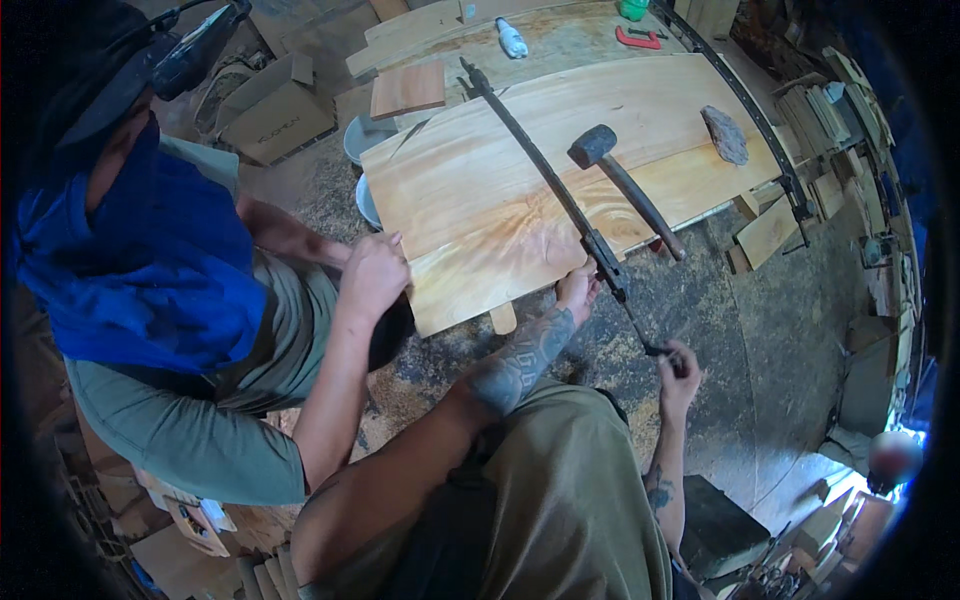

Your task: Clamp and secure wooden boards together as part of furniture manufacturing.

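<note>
A wide pale wooden panel [470, 190] lies in front of me, with a long dark bar clamp [540, 165] running across it. My left hand [578, 290] is closed at the panel's near edge, by the clamp's sliding head; its fingertips are partly hidden. At the end of the clamp's screw, my right hand [680, 378] pinches the small handle [655, 350]. A mallet [625, 188] with a dark head rests on the panel, right of the clamp. Farther right lies a rough grey stone [725, 136].
On the left, a co-worker's hand [375, 278] is at the panel's corner. A second bar clamp [745, 95] crosses the right end. Behind are a white bottle [511, 38], a red C-clamp [638, 38] and a cardboard box [275, 115]. Wood offcuts [765, 232] lie at right.
</note>
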